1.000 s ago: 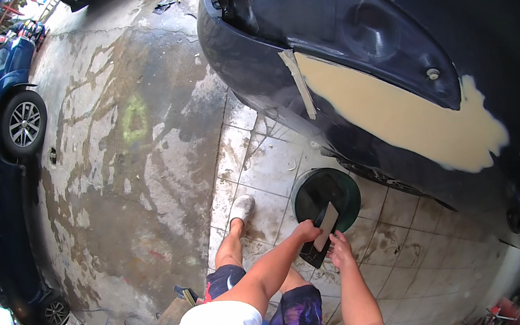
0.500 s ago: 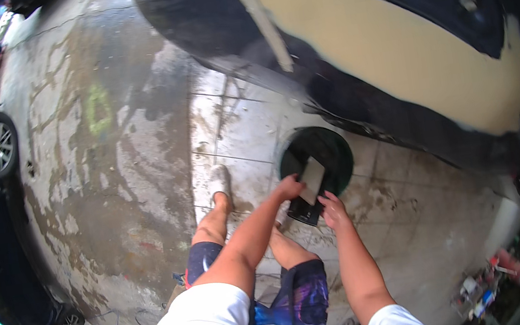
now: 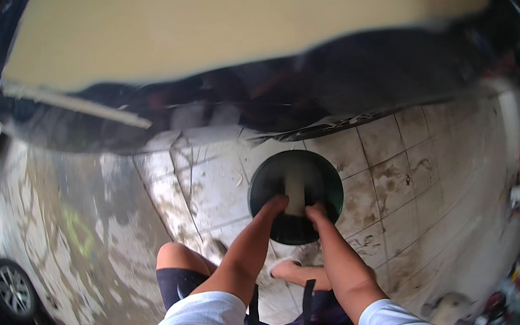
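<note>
Left hand (image 3: 276, 204) at the left long edge of a pale slab (image 3: 293, 188), seemingly touching; right hand (image 3: 315, 211) by the near right corner, slightly farther off. Cannot tell how open either, or how firmly gripping (fingertips lost in blur and shadow). Slab within the rim of a dark green bucket (image 3: 338, 196), lengthwise near to far; room toward the far rim, with a dark car panel (image 3: 354, 76) beyond.

It looks like a car body workshop: a dark car panel (image 3: 341, 74) with a broad beige patch (image 3: 253, 17) at the far side, another vehicle's wheel (image 3: 13, 288) at left, dirt-smeared floor tiles (image 3: 380, 139).
</note>
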Demonstrator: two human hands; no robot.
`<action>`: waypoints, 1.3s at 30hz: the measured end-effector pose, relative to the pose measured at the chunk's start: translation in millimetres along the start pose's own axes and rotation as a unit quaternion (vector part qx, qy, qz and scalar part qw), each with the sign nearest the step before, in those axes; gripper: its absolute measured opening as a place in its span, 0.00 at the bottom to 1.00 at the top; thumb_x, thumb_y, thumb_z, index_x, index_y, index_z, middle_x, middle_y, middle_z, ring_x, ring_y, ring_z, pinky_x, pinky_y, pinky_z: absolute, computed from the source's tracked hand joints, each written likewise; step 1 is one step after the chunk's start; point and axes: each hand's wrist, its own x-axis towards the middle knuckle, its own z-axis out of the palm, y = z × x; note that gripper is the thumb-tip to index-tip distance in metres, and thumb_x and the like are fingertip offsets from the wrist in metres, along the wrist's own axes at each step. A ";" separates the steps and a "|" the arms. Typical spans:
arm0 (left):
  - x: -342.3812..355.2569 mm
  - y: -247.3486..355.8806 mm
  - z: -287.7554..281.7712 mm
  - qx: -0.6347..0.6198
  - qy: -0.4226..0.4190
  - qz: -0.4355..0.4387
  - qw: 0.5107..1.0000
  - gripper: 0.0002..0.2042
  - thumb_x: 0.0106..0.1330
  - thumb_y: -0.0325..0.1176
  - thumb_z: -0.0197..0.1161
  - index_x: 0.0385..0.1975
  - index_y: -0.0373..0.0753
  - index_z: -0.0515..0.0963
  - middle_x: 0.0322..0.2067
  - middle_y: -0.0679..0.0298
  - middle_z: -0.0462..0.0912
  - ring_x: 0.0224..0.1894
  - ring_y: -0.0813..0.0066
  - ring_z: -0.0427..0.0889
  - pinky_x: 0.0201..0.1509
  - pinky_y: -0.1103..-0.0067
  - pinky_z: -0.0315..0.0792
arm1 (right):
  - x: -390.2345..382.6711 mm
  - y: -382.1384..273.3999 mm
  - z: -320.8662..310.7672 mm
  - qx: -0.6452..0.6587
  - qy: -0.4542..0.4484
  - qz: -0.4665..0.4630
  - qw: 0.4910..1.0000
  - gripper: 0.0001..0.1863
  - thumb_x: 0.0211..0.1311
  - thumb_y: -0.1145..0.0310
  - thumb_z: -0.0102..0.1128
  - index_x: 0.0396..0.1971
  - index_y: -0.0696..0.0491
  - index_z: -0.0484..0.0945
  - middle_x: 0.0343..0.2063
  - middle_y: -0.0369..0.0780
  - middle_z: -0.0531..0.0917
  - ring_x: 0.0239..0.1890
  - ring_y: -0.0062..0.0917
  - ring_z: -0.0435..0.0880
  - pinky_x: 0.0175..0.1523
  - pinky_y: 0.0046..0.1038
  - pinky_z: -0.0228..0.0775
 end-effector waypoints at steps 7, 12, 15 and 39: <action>92.7 -36.3 9.5 0.385 -0.049 0.027 0.921 0.18 0.67 0.40 0.60 0.51 0.37 0.83 0.51 0.49 0.84 0.52 0.54 0.85 0.56 0.60 0.77 | 73.1 -8.5 65.9 -0.261 0.048 -0.056 0.963 0.33 0.62 0.53 0.61 0.63 0.58 0.76 0.62 0.52 0.79 0.62 0.42 0.79 0.64 0.41 0.72; 75.9 -4.3 -0.2 0.478 -0.087 0.078 0.870 0.20 0.64 0.38 0.63 0.55 0.40 0.83 0.58 0.48 0.83 0.60 0.51 0.83 0.62 0.59 0.76 | 9.4 -45.3 -8.9 -0.110 -0.093 -0.041 0.989 0.24 0.62 0.64 0.58 0.53 0.63 0.81 0.52 0.55 0.84 0.47 0.43 0.88 0.47 0.44 0.82; 28.0 35.1 -13.9 0.494 -0.037 0.103 0.863 0.21 0.66 0.43 0.63 0.54 0.38 0.83 0.57 0.45 0.82 0.58 0.51 0.84 0.64 0.61 0.75 | -73.1 -78.4 -56.8 -0.063 -0.034 -0.061 0.996 0.19 0.62 0.68 0.57 0.47 0.65 0.84 0.46 0.55 0.86 0.38 0.43 0.91 0.35 0.42 0.85; -90.0 109.2 -47.6 -0.370 -0.216 0.127 0.895 0.18 0.76 0.52 0.59 0.56 0.49 0.80 0.51 0.72 0.85 0.55 0.78 0.80 0.53 0.68 0.73 | -177.7 -74.1 -69.7 0.199 0.155 -0.439 0.862 0.43 0.54 0.61 0.80 0.67 0.53 0.67 0.59 0.47 0.81 0.54 0.35 0.86 0.58 0.33 0.79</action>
